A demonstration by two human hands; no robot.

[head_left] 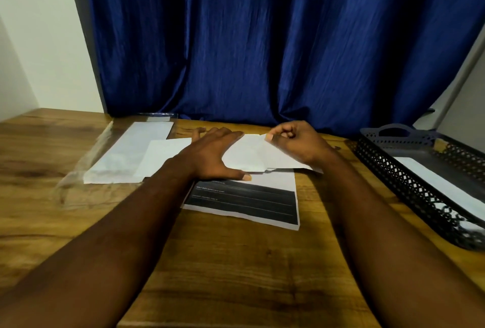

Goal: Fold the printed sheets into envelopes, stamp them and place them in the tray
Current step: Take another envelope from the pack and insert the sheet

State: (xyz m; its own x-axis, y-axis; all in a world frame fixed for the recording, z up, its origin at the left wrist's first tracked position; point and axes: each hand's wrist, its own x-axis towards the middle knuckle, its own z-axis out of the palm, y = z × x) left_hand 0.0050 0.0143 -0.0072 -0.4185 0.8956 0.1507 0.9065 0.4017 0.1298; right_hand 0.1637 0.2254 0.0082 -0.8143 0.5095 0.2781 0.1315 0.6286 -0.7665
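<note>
A white envelope [252, 155] lies on top of a printed sheet [244, 200] with a dark block of print, in the middle of the wooden table [236, 262]. My left hand [212, 155] rests flat on the envelope's left part, fingers straight and thumb spread at its near edge. My right hand [294, 141] pinches the envelope's raised flap between thumb and curled fingers. A black perforated tray [409, 183] stands at the right with a white envelope [443, 183] lying inside it. No stamp is visible.
A stack of white envelopes [128, 155] sits in a clear plastic wrapper [78, 167] at the left, with one loose envelope [162, 155] overlapping it. A blue curtain [262, 39] hangs right behind the table's far edge.
</note>
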